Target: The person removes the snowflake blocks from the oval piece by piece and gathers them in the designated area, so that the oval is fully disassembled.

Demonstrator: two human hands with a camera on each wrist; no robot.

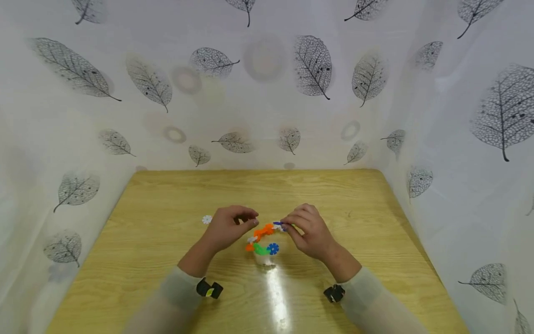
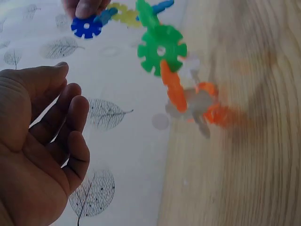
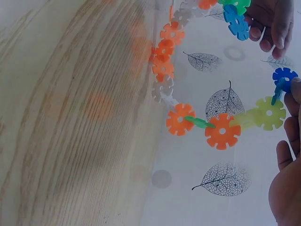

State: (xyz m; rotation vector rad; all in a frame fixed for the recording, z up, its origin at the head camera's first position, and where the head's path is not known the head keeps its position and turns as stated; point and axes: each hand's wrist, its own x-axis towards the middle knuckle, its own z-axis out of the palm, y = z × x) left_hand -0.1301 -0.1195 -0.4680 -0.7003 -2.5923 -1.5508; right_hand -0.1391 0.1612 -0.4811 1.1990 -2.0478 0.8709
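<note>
A curved chain of interlocking snowflake discs (image 1: 263, 231) in orange, white, green, yellow and blue hangs between the two hands. My right hand (image 1: 310, 234) pinches the dark blue disc (image 3: 283, 77) at one end of it between thumb and fingers. At the chain's other end a lighter blue disc (image 3: 236, 22) joins a green one, near my left hand (image 1: 229, 227). The left hand's fingers are loosely bent, with nothing between them and a gap to the chain. Green disc (image 2: 162, 49) and orange disc (image 2: 173, 84) show beside that hand in the left wrist view.
A loose white snowflake disc (image 1: 207, 219) lies on the wooden table (image 1: 167, 195), just left of the left hand. Light fabric with a leaf print (image 1: 267, 102) hangs behind the table and along its sides. A bright reflection lies on the tabletop in front.
</note>
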